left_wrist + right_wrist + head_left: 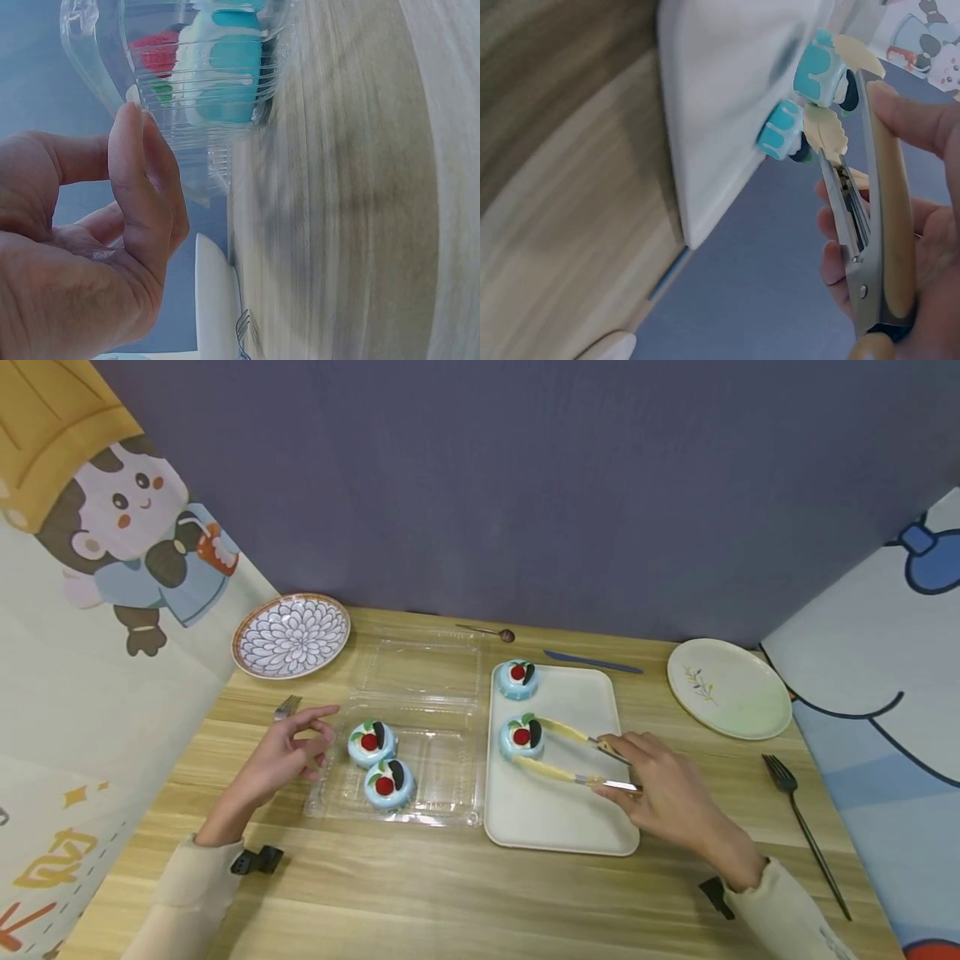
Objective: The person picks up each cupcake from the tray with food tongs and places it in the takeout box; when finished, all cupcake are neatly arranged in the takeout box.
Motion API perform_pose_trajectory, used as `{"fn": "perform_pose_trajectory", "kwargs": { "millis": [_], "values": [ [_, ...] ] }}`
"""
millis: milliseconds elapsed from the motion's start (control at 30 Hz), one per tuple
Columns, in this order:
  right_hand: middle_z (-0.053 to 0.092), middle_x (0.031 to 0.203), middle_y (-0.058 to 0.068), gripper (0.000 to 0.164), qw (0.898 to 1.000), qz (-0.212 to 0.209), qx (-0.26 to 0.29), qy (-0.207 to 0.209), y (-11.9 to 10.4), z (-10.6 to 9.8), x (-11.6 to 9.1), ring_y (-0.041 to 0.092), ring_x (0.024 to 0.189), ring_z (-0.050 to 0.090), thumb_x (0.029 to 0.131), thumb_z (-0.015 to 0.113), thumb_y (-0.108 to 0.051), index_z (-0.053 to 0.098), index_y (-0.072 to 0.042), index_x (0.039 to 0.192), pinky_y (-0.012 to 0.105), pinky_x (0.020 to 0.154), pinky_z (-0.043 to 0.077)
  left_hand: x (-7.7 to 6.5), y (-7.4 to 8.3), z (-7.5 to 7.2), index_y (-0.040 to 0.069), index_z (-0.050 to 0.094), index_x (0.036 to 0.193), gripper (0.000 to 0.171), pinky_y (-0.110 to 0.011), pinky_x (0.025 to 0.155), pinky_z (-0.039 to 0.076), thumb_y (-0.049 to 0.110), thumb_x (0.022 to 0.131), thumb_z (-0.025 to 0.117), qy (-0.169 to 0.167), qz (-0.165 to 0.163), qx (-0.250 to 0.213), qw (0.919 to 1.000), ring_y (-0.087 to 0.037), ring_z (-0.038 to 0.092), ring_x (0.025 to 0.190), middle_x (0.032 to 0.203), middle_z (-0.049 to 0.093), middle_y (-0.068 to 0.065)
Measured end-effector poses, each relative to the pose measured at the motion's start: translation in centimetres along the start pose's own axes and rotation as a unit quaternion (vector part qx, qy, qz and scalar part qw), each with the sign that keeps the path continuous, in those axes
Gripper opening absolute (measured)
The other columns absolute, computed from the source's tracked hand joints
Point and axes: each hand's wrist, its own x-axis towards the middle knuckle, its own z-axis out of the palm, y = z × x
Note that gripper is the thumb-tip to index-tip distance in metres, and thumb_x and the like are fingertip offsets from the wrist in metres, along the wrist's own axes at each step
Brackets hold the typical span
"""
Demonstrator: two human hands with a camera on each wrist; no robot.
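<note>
My right hand [675, 797] grips metal tongs [891, 217] with cream-coloured, leaf-shaped ends. Those ends lie on either side of a light blue toy cake [512, 749], topped with a red berry and a dark cookie, over the white tray [562, 818]. Whether this cake touches the tray I cannot tell. A similar cake [516, 690] sits behind it in the tray's far left corner. Two more, a rear cake [360, 753] and a front cake [397, 799], stand in an open clear plastic box [457, 793]. Beside that box's left rim, my left hand [281, 762] holds nothing, fingers loosely bent.
At the back left is a patterned bowl [292, 637], with a fork [287, 707] near it. A small spoon [507, 635] and blue knife [592, 662] lie behind the tray. To the right are a round plate [727, 689] and a dark fork [810, 839]. Walls stand around the table.
</note>
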Motion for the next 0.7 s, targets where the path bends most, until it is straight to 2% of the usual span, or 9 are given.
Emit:
{"fn": "perform_pose_trajectory", "kwargs": {
  "millis": [100,267,467,567,700],
  "values": [
    [0.067,0.105,-0.003,0.063,1.0,-0.004,0.004,0.029,-0.1,-0.5,0.2,0.011,0.084,0.058,0.076,0.081,-0.047,0.063,-0.017,0.128,0.026,0.052,0.049,0.0,0.0,0.1,0.009,0.041,0.149,0.051,-0.037,0.054,0.061,0.008,0.099,0.054,0.0,0.0,0.0,1.0,-0.011,0.061,0.068,0.118,0.051,-0.023],
    [0.067,0.107,-0.002,0.065,0.998,-0.019,0.0,0.061,-0.8,-1.5,1.0,0.011,0.087,0.059,0.076,0.08,-0.049,0.062,-0.018,0.13,0.028,0.055,0.051,0.2,0.1,0.0,0.01,0.04,0.149,0.052,-0.036,0.054,0.061,0.008,0.099,0.054,0.002,0.005,0.002,1.0,-0.012,0.062,0.068,0.118,0.051,-0.022],
    [0.066,0.11,-0.005,0.064,0.998,-0.031,0.007,0.047,-3.4,-2.1,2.7,0.011,0.093,0.061,0.079,0.076,-0.053,0.06,-0.02,0.132,0.031,0.061,0.055,0.2,0.2,0.0,0.01,0.04,0.149,0.053,-0.037,0.056,0.062,0.009,0.099,0.055,0.003,-0.001,0.004,1.0,-0.013,0.062,0.069,0.119,0.051,-0.022],
    [0.065,0.111,-0.009,0.063,0.998,-0.047,0.015,0.033,-4.8,-1.9,3.8,0.009,0.092,0.06,0.081,0.075,-0.053,0.059,-0.021,0.132,0.03,0.065,0.055,0.2,0.1,0.0,0.01,0.04,0.149,0.052,-0.036,0.056,0.061,0.009,0.099,0.055,0.003,-0.004,0.002,1.0,-0.012,0.062,0.069,0.119,0.051,-0.022],
    [0.064,0.11,-0.01,0.061,0.998,-0.066,0.006,0.019,-6.6,-1.2,5.2,0.008,0.09,0.058,0.081,0.074,-0.054,0.059,-0.023,0.132,0.029,0.063,0.055,0.2,0.0,0.1,0.01,0.04,0.149,0.052,-0.035,0.055,0.061,0.01,0.099,0.055,0.004,-0.006,-0.003,1.0,-0.011,0.061,0.069,0.119,0.051,-0.023]
  ]
}}
